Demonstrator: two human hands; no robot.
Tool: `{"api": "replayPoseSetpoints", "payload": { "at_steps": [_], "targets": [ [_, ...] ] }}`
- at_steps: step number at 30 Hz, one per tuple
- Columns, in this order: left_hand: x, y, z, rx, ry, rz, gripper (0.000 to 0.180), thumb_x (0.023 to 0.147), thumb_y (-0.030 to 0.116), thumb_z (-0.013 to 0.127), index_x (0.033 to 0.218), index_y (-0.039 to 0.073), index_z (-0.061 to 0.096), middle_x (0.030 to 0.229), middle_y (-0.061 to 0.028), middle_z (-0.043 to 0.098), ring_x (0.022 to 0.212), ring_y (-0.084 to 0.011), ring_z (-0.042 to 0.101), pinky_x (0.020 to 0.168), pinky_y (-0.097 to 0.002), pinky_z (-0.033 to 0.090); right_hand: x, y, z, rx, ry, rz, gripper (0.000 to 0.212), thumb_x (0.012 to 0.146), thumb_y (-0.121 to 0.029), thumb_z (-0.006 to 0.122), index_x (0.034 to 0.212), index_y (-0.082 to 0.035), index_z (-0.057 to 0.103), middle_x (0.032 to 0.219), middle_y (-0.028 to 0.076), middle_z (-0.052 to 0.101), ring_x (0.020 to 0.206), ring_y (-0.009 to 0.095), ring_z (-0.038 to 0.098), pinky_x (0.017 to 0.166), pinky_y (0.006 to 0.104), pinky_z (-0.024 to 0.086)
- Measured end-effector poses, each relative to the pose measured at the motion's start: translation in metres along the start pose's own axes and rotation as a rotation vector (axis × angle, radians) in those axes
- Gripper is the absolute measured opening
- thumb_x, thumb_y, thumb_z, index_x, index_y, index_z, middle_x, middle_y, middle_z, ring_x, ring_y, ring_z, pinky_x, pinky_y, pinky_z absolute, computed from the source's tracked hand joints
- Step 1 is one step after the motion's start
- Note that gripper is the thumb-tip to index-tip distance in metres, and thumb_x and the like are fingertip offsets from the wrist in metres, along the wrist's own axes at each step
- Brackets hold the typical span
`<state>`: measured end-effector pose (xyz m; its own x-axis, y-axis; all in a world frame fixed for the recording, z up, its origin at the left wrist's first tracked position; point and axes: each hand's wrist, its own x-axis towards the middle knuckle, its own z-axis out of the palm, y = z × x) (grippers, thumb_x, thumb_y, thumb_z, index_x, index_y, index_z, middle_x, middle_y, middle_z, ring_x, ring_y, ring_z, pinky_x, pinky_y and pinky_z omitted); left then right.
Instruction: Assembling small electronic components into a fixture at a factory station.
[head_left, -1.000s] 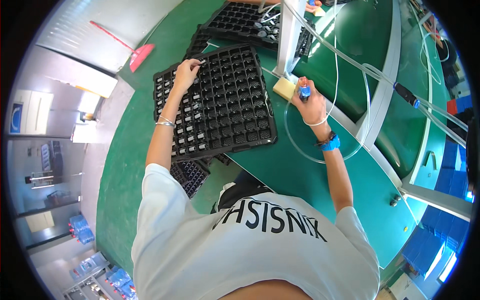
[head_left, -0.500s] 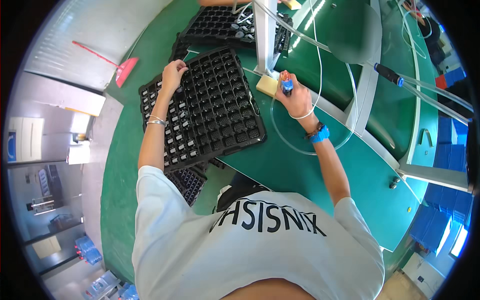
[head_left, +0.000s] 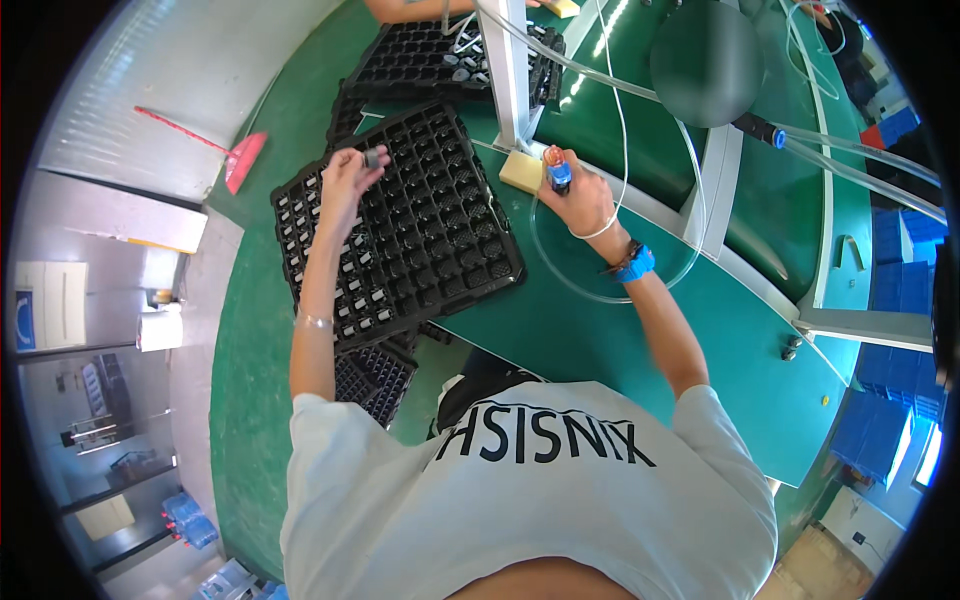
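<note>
A black plastic tray (head_left: 445, 292) with rows of square pockets lies tilted on the green table. Small silver-grey parts (head_left: 352, 285) fill pockets along its left side, while the right-hand pockets look bare. Above its far left part, my left hand (head_left: 343, 180) pinches a small grey cylindrical part (head_left: 372, 159) between thumb and fingers. My right hand (head_left: 588, 202) is wrapped round a small blue-and-orange hand tool (head_left: 558, 172), to the right of the tray. A thin clear tube (head_left: 545, 262) loops beside that hand; where it joins is hidden.
A yellow block (head_left: 521, 172) sits beside the white upright post (head_left: 505, 80). Beyond it, another black tray (head_left: 410, 65) holds loose parts, near another person's forearm (head_left: 420, 10). More trays (head_left: 385, 385) are stacked below. A dark round object (head_left: 706, 65) hangs at the upper right.
My left hand has lifted off the tray's pockets with a small grey part now showing in its fingers. My right hand, still gripping the tool, has shifted only slightly.
</note>
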<state>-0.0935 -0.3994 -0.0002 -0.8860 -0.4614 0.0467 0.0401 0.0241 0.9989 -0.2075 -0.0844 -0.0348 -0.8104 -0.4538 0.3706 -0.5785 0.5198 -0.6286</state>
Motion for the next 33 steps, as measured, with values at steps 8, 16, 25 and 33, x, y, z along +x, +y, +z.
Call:
{"api": "replayPoseSetpoints", "payload": {
  "at_steps": [8,16,25,33],
  "targets": [
    [-0.120,0.002,0.042,-0.531,-0.256,-0.311,0.034,0.090,0.014,0.051,0.120,-0.002,0.048,0.103,-0.0128,0.060,0.091,-0.0214,0.062,0.082,-0.0258,0.053,-0.032,0.003,-0.027,0.265,-0.207,-0.160,0.040,0.071,-0.016,0.064,0.104,0.001,0.051,0.084,0.022,0.059,0.074,0.041,0.057,0.068,0.0401,0.047],
    [-0.157,0.020,0.095,-0.690,-0.282,-0.461,0.040,0.089,0.001,0.036,0.128,-0.009,0.037,0.124,-0.0232,0.047,0.112,-0.0309,0.051,0.099,-0.0318,0.041,-0.042,-0.001,-0.035,0.241,-0.373,-0.116,0.041,0.072,-0.016,0.066,0.106,0.003,0.050,0.089,0.024,0.059,0.080,0.041,0.056,0.072,0.0400,0.047],
    [-0.161,0.009,0.118,-0.557,-0.319,-0.292,0.042,0.084,0.011,0.061,0.121,-0.001,0.047,0.111,-0.0084,0.057,0.103,-0.0187,0.056,0.093,-0.0291,0.045,-0.037,0.001,-0.044,0.105,-0.426,-0.153,0.037,0.075,-0.013,0.064,0.106,0.001,0.050,0.085,0.020,0.059,0.079,0.035,0.059,0.068,0.0382,0.046],
    [-0.157,0.033,0.142,-0.623,-0.248,-0.262,0.039,0.079,0.005,0.065,0.115,-0.004,0.053,0.109,-0.0086,0.057,0.091,-0.0140,0.059,0.087,-0.0278,0.047,-0.037,-0.035,-0.047,1.367,-0.452,0.586,0.035,0.086,-0.030,0.051,0.106,-0.002,0.051,0.095,0.005,0.057,0.080,0.011,0.054,0.069,0.0249,0.044]
  ]
}}
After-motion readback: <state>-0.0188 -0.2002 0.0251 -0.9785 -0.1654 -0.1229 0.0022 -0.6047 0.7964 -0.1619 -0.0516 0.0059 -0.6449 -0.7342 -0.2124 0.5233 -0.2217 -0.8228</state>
